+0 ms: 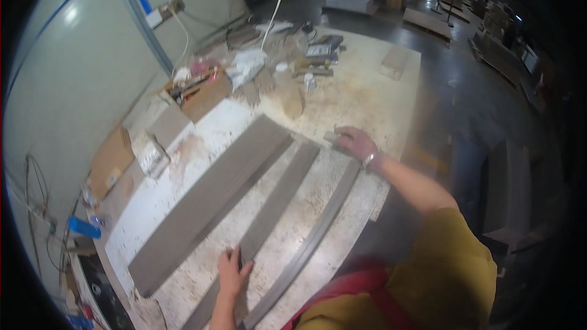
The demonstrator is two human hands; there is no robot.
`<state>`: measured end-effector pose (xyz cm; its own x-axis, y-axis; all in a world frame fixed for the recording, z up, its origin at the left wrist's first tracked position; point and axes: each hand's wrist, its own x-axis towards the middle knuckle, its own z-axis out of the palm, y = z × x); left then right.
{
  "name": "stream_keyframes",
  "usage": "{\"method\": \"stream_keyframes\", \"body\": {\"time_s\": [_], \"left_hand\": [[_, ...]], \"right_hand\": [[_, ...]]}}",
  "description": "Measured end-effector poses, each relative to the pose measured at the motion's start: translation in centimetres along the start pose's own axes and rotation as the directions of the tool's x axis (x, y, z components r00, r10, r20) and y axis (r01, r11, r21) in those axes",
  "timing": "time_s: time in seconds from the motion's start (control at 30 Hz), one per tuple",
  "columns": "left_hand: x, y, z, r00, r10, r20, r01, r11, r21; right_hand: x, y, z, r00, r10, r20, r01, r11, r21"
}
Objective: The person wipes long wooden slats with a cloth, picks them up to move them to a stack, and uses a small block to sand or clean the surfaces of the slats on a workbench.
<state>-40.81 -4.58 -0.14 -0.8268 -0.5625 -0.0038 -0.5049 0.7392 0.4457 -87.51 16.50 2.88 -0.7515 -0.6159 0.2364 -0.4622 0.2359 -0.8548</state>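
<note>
Three long grey wooden pieces lie slantwise on the worktable: a wide board [211, 205], a narrow middle strip [278, 200] and a thin curved strip [312, 244] nearest me. My left hand [233, 271] grips the lower part of the middle strip, thumb and fingers at its two edges. Near the far end of the curved strip is my right hand [356, 142], its fingers closed on a small flat grey piece [332, 138]. What that piece is does not show clearly.
Clutter fills the table's far left side: a white bag [246, 64], a cardboard box [206, 99] and small bottles. A blue bottle [84, 227] is at the left edge. A pale block [394, 63] sits at the far right corner. A white cord [275, 12] hangs above.
</note>
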Motion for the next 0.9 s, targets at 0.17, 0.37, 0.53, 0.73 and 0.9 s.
{"method": "stream_keyframes", "body": {"time_s": [0.17,0.37,0.53,0.73,0.9], "left_hand": [[-1.4,0.0,-2.2,0.901,0.073,0.427,0.138,0.885,-0.444],[-1.1,4.2,-4.5,0.756,0.088,0.649,0.156,0.938,-0.309],[-2.3,4.3,-3.4,0.763,-0.001,0.647,0.118,0.984,-0.137],[-7.3,7.3,-0.6,0.961,0.166,0.223,-0.146,0.984,-0.104],[-7.4,7.2,-1.1,0.95,0.086,0.3,-0.042,0.988,-0.151]], "right_hand": [[-4.7,-3.0,0.6,0.988,-0.008,-0.156,0.028,0.992,0.126],[-7.9,-4.3,4.7,0.955,-0.113,-0.273,0.117,0.993,-0.001],[-8.0,-5.1,5.8,0.975,-0.045,-0.217,0.042,0.999,-0.016],[-7.9,-4.7,5.9,0.978,-0.059,-0.199,0.051,0.998,-0.045],[-7.7,-4.6,6.4,0.974,-0.107,-0.2,0.098,0.994,-0.057]]}}
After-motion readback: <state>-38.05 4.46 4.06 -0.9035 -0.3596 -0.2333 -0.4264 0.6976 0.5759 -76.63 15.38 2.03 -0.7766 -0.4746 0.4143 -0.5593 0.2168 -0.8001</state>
